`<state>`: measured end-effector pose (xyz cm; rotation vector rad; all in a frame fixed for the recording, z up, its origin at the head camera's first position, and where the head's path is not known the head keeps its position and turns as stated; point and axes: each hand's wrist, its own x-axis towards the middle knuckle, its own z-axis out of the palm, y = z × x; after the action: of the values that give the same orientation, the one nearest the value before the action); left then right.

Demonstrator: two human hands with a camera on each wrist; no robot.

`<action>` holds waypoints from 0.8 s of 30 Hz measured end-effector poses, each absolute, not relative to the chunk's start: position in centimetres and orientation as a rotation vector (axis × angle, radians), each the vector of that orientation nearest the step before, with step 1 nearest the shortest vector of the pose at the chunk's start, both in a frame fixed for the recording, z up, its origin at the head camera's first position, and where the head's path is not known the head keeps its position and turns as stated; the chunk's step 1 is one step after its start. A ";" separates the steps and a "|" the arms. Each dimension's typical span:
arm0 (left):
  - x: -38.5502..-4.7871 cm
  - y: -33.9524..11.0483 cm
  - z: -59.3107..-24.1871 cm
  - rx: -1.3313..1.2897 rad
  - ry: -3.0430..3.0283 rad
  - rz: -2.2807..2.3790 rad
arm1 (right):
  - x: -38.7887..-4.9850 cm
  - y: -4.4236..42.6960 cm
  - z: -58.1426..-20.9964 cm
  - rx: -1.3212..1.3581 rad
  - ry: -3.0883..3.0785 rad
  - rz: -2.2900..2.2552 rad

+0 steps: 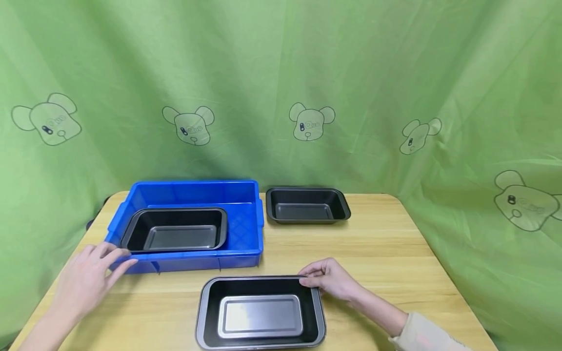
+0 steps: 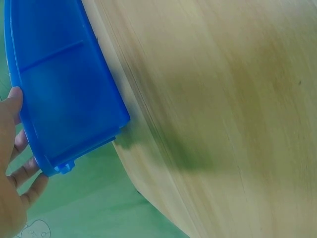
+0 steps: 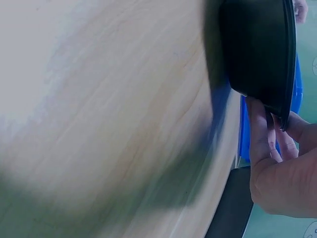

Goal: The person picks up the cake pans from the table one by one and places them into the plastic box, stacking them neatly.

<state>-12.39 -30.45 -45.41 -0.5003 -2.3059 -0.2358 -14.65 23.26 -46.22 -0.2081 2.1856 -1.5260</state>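
A dark loaf pan (image 1: pixel 260 312) is at the front middle of the table, and my right hand (image 1: pixel 331 280) pinches its far right corner, thumb over the rim and fingers beneath. The right wrist view shows the same pan (image 3: pixel 257 49) from its side. At the left, my left hand (image 1: pixel 88 278) grips the near left corner of a blue plastic bin (image 1: pixel 197 262), with the thumb on the outer wall and the fingers over the rim. Inside the bin, toward its left, lies a second loaf pan (image 1: pixel 180 237). The left wrist view shows the bin's wall (image 2: pixel 69 94) beside the fingers.
A third dark loaf pan (image 1: pixel 307 210) stands at the back of the table, right of the bin. The light wooden table (image 1: pixel 373 243) has its back edge near a green curtain (image 1: pixel 281 58) printed with cartoon bear heads.
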 end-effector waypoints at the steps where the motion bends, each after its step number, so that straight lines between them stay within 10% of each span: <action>1: -12.4 -30.4 -45.4 -0.500 -2.306 -0.234 | -14.6 23.3 -46.1 -0.203 2.187 -1.526; 24: -12.4 -30.3 -45.3 -0.502 -2.299 -0.237 | -15.3 24.3 -41.2 -0.217 2.243 -1.542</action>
<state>-12.37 -30.31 -45.31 -0.5024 -2.2993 -0.2367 -15.29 24.30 -41.16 -0.2171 2.2431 -1.5419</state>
